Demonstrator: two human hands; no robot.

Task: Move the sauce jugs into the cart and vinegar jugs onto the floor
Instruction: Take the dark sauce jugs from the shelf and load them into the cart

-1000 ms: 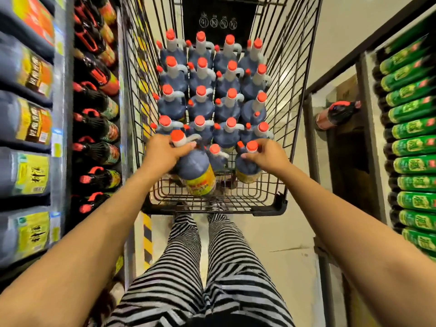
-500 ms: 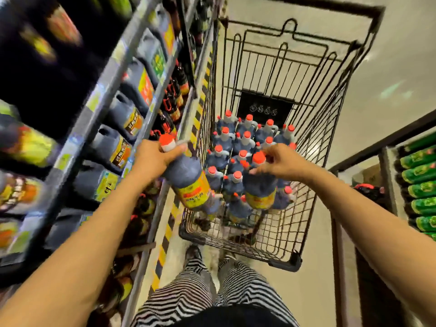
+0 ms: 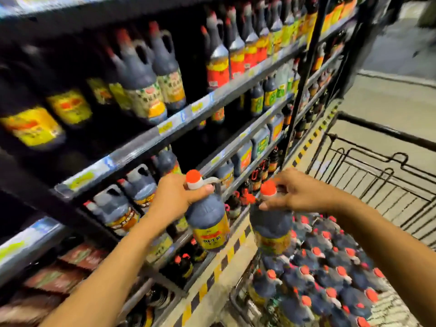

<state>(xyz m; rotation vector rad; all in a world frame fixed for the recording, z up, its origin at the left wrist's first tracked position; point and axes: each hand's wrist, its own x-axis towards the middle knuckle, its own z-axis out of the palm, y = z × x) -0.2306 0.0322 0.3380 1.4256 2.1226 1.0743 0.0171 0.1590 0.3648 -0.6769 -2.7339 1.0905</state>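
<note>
My left hand (image 3: pixel 175 197) grips the neck and handle of a dark jug (image 3: pixel 208 220) with a red cap and yellow label, held up in front of the shelves. In my right hand (image 3: pixel 297 192), a second dark red-capped jug (image 3: pixel 270 223) hangs by its top beside the first, over the near left corner of the wire cart (image 3: pixel 377 175). Inside the cart stand several more dark jugs (image 3: pixel 330 274) with red caps, packed close together at lower right.
Store shelves (image 3: pixel 165 140) on the left hold rows of dark jugs and bottles with yellow and red labels. A yellow-black striped strip (image 3: pixel 224 258) runs along the shelf base. Bare floor (image 3: pixel 389 97) lies beyond the cart.
Both hands lifted their jugs up out of the cart and swung left toward the shelves. The view turned from looking down into the cart to facing the shelves.
</note>
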